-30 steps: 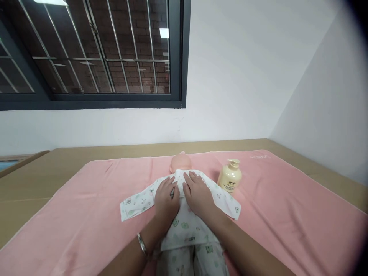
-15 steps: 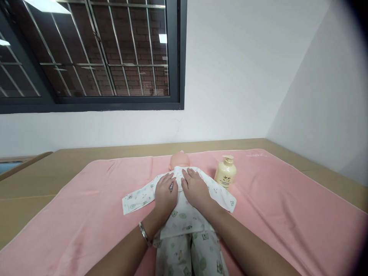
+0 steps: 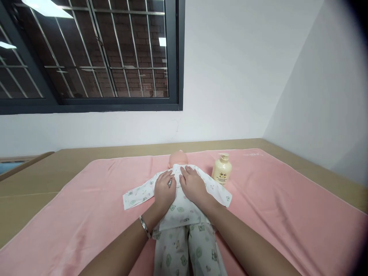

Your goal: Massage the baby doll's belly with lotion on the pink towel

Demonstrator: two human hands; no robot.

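Note:
A baby doll (image 3: pixel 178 158) lies on its back or front, I cannot tell which, with its head toward the wall. It wears a white long-sleeved top (image 3: pixel 184 209) and matching trousers (image 3: pixel 174 249) printed with small green figures. My left hand (image 3: pixel 165 191) rests flat on the left of the doll's upper body, a silver bangle on that wrist. On the right of the upper body lies my right hand (image 3: pixel 194 185), its fingers stretched toward the doll's head. Both sleeves spread outward. A cream pump bottle (image 3: pixel 222 169) stands beside the right sleeve.
Beneath the doll, a pink sheet (image 3: pixel 94 203) covers much of a tan padded surface (image 3: pixel 25 195). Behind it rises a white wall (image 3: pixel 224 76) with a dark-framed barred window (image 3: pixel 115 101) at upper left. Another wall closes off the right side.
The view has shifted slightly, so the bottle and doll appear a little further left and higher. Both hands stay on the doll's upper body in nearly the same place.

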